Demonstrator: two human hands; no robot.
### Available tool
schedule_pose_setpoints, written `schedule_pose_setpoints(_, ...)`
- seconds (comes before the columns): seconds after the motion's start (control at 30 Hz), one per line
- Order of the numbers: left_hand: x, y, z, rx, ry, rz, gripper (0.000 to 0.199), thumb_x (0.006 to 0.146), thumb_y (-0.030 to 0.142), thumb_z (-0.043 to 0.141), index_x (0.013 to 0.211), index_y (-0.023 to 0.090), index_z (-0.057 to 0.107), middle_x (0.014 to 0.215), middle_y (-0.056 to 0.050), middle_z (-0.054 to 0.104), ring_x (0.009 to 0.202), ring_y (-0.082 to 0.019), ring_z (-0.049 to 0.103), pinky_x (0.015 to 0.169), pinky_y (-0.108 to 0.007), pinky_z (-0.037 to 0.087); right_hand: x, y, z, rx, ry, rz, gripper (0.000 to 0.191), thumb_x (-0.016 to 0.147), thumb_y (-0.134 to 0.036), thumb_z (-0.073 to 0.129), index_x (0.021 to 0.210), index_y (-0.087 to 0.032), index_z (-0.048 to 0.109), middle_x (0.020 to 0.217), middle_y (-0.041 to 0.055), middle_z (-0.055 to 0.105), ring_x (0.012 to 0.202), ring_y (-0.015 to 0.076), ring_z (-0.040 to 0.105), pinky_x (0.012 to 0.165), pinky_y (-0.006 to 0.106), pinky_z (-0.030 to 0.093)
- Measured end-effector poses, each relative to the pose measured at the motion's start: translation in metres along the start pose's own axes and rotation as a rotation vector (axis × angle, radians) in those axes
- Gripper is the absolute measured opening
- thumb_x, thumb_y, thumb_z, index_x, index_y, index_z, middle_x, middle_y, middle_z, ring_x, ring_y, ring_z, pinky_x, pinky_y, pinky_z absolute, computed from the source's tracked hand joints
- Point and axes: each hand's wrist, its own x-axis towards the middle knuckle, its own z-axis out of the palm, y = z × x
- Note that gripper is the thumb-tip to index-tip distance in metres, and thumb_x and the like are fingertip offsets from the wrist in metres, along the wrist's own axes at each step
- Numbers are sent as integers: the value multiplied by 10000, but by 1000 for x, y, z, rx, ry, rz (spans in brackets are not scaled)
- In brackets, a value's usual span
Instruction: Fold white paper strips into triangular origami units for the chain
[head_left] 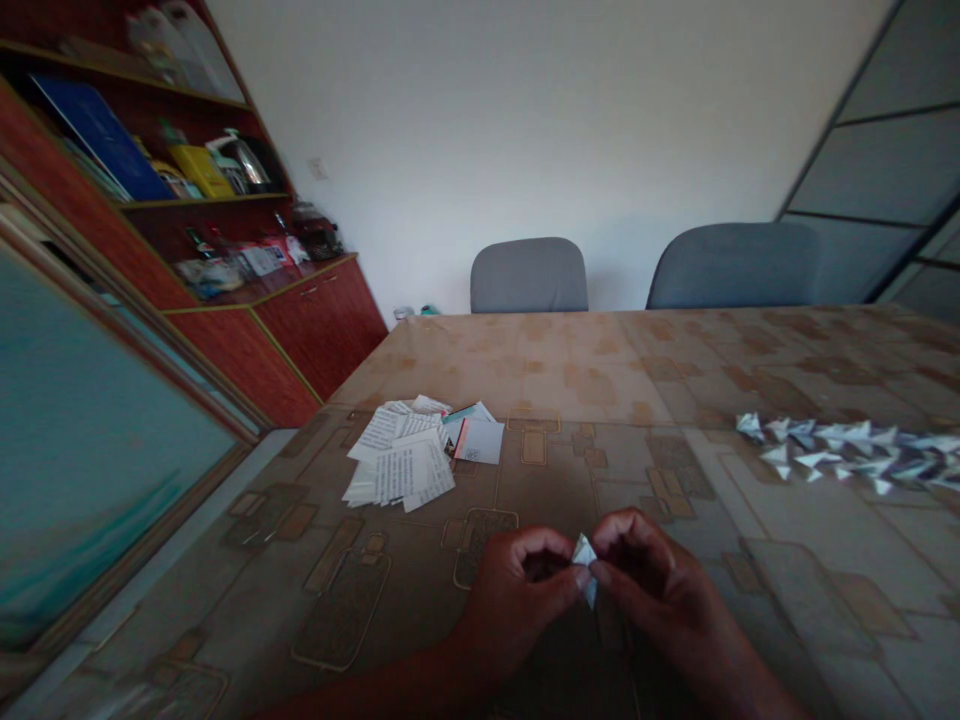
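Left hand [517, 590]: grip closed, thumb and fingertips pinching the left side of 1 small folded paper [584, 556]. Right hand [660, 585]: grip closed on the right side of the same part — both thumbs are near each other at its middle. The folded paper is held above the near part of the patterned table [555, 480], its pointed end toward 12 o'clock. Clock positions from it: paper pile [409, 462], 10 o'clock, printed slips overlapping; folded pieces [862, 450], 2 o'clock, clustered in a band; 2 grey chairs [529, 275], 12 and 1 o'clock, beyond the far edge.
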Motion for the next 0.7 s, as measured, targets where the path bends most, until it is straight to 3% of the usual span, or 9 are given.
schedule_pose_setpoints(0.17, -1, 1, 1, -19, 12, -13, 166, 673, 288, 714, 690, 135, 653, 644, -13, 644, 609, -142, 575, 606, -236, 418, 0, 0, -3, -80, -82, 68, 288, 809, -480, 625, 754, -198, 603, 672, -2, 585, 632, 147, 560, 570, 235, 457)
schedule_pose_setpoints(0.3, -3, 2, 1, 7, 14, -27, 179, 665, 294, 713, 655, 138, 627, 608, -7, 615, 582, -133, 548, 578, -229, 397, -1, 5, -3, -116, -61, 56, 305, 817, -463, 620, 681, -194, 577, 609, -24, 525, 568, 124, 498, 524, 217, 406)
schedule_pose_setpoints(0.57, 0, 5, -3, -16, -85, -44, 245, 730, 370, 684, 767, 128, 692, 708, -32, 677, 683, -165, 616, 669, -252, 442, 0, 0, -3, -55, -42, 76, 349, 805, -502, 638, 665, -189, 574, 586, -26, 542, 540, 115, 506, 502, 204, 414)
schedule_pose_setpoints(0.7, 0, 4, -3, -13, -71, -33, 252, 747, 379, 677, 769, 130, 699, 697, -24, 674, 669, -154, 613, 647, -234, 436, 2, -3, -5, 10, -76, 116, 368, 797, -539, 635, 686, -192, 586, 594, -20, 562, 539, 121, 520, 500, 210, 421)
